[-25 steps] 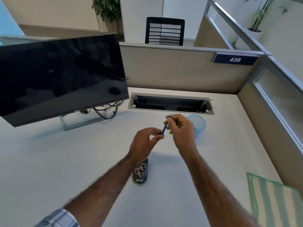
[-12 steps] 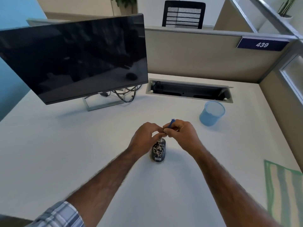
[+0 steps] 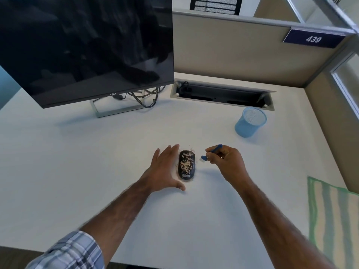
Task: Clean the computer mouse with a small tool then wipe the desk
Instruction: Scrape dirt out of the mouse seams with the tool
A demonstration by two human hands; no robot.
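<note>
Lying flat at the near right edge of the bench, well apart from the mouse: a green-striped cloth, untouched and waiting for the wiping step.

Spreading open, fingers straight and palm down, along the left flank of the mouse: the left grip, thumb curving round the near end. Touching or only just beside, not showing clearly.

Lying mid-bench between the two grips, long axis running from near to far: the mouse, its black top mottled with tan patches, with a few specks scattering on the bench round its far end.

Hovering just right of the mouse: the right grip, clamping on a small blue tool, whose lower tip is pointing left at the mouse's far half, close but apart. Judging the coming move: a short leftward carry of that tip onto the mouse top, the right grip working and the left steadying.

Standing farther right: a blue mesh cup, upright, showing nothing inside.

Sitting at the back: an open cable recess holding cables, beside a dark monitor.
</note>
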